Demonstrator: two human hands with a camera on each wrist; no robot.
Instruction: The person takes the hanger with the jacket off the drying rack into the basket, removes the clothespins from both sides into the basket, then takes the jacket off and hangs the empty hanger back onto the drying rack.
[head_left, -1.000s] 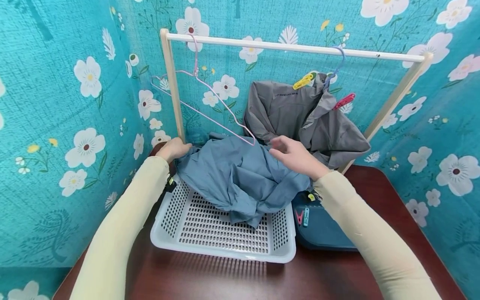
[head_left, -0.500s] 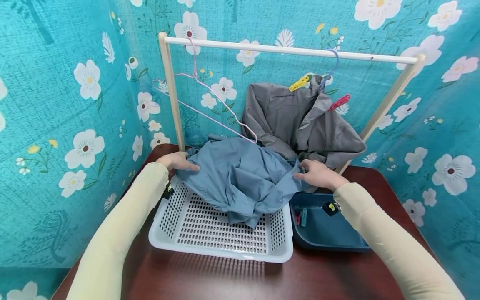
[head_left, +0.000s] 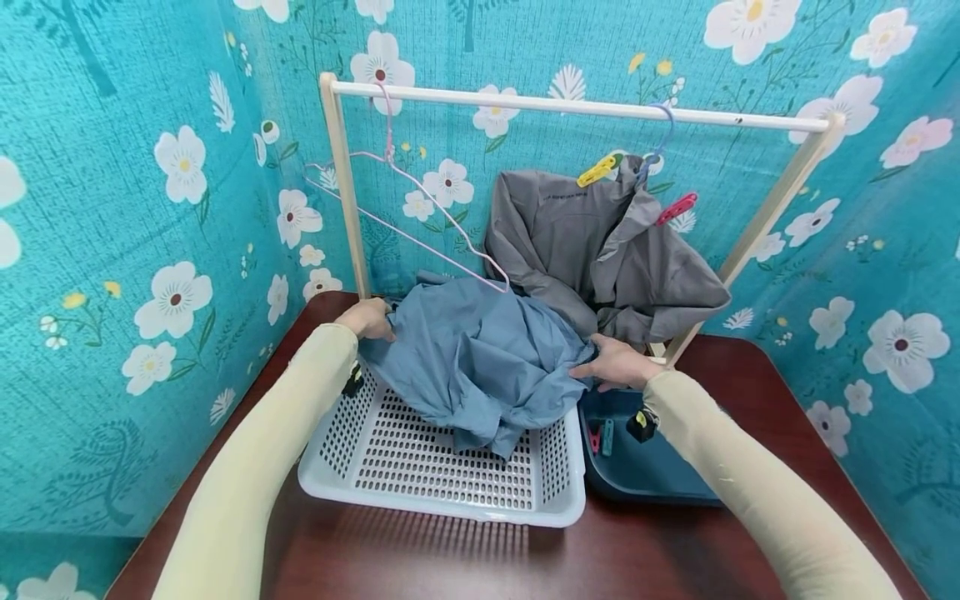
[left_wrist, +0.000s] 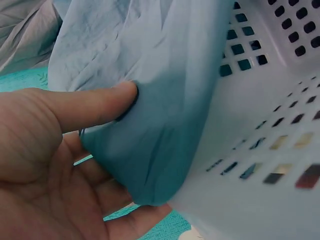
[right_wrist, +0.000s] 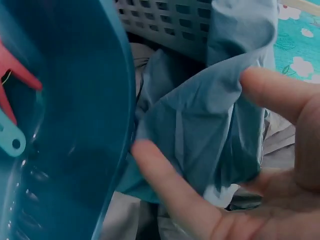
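A crumpled blue-grey shirt [head_left: 480,350] lies across the back of a white perforated laundry basket [head_left: 442,510] and spreads past both sides. At its left end my left hand [head_left: 366,320] pinches the cloth; in the left wrist view the thumb lies on top and the other fingers are beneath. My right hand [head_left: 618,364] touches the right end. Seen from the right wrist, its thumb and straight index finger are spread wide against the fabric. The pink hanger [head_left: 450,215] hangs bare above the shirt.
A wooden rack with a white rail [head_left: 510,102] spans the back. On its right, a grey garment [head_left: 577,242] hangs from a blue hanger [head_left: 667,129], with yellow [head_left: 597,170] and red clothespins [head_left: 677,208]. Below stands a dark blue bin [head_left: 652,467] holding clothespins [head_left: 606,437].
My right hand has come down from above the shirt to its right end, then moved slightly left. My left hand remains at the left end, its grip shifted slightly.
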